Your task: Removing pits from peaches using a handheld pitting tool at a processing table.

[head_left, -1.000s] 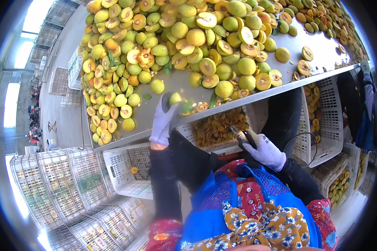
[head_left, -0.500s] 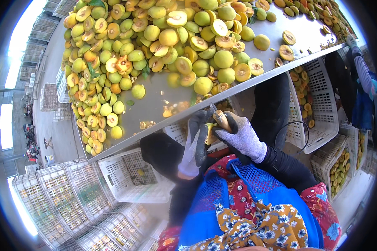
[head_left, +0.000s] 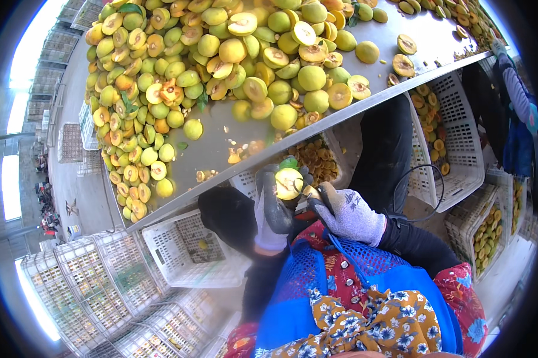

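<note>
My left hand [head_left: 273, 209], in a grey-palmed glove, is closed round a halved yellow-green peach [head_left: 288, 184], its pale cut face turned up. A green leaf [head_left: 288, 162] shows at the peach's top edge. My right hand [head_left: 351, 216], gloved in grey and lilac, grips a small wooden-handled knife [head_left: 310, 191] and holds it against the right side of the cut face. What looks like a thin curved blade crosses the flesh there; most of the handle is hidden by my fingers. Both hands are over my lap, below the table's near edge.
A metal table [head_left: 212, 128] heaped with whole and halved peaches [head_left: 179, 77] runs ahead of me. Below its rim stands a crate of peach halves [head_left: 316, 160]. White crates [head_left: 188, 253] flank me, with stacked crates [head_left: 87, 268] farther left. At far right another person's sleeve [head_left: 516, 89] reaches the table.
The left hand has turned, so the peach's cut face and leaf now show. My right hand has lowered the knife from pointing upward to meet the peach. The view has shifted slightly.
</note>
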Motion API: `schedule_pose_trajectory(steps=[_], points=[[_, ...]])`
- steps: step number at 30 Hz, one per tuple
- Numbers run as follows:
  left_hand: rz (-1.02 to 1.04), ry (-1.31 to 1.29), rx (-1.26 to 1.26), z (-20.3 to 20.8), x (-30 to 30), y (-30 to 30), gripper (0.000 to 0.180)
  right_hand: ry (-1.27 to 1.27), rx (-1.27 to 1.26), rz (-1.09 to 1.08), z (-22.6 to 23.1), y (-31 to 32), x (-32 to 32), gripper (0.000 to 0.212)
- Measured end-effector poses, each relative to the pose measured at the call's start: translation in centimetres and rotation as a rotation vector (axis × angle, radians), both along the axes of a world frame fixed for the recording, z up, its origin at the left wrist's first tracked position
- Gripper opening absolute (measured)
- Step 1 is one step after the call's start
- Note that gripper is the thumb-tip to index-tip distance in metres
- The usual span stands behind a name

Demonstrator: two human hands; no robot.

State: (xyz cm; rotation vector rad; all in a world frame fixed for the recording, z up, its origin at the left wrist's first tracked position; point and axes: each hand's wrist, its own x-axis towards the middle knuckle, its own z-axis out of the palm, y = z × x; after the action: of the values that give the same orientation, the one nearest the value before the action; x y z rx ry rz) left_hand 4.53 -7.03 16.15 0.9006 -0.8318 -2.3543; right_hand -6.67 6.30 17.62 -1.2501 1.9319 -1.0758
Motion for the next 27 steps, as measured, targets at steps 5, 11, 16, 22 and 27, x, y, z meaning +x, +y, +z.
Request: schedule_pose_trajectory(steps=[5,11,16,22,27], points=[[0.066,0.186,0.119,-0.4,-0.3,1.0,0.042,0.023,0.017,-0.03,-0.5,-0.1,0.8,0.027],[0.119,0.062,-0.183,-1.3,-1.4,2.2,0.04,-0.018,0.069,-0.087,-1.2,-0.2,2.0,0.026],[0.077,-0.247,-0.676,-2.5,-1.2,2.8,0.045,-0.171,-0.197,-0.011,-1.4,-0.9,1.7,0.029],[-0.113,-0.086,-0.192,-0.6,-1.3,1.2,0.041,-1.029,0.283,-0.104,-0.7,-0.4,0.1,0.043],[-0.061,-0.399,-0.556,-1.6,-1.7,1.5,0.03,-1.157,0.169,0.029,-0.5,-0.1,0.2,0.041]])
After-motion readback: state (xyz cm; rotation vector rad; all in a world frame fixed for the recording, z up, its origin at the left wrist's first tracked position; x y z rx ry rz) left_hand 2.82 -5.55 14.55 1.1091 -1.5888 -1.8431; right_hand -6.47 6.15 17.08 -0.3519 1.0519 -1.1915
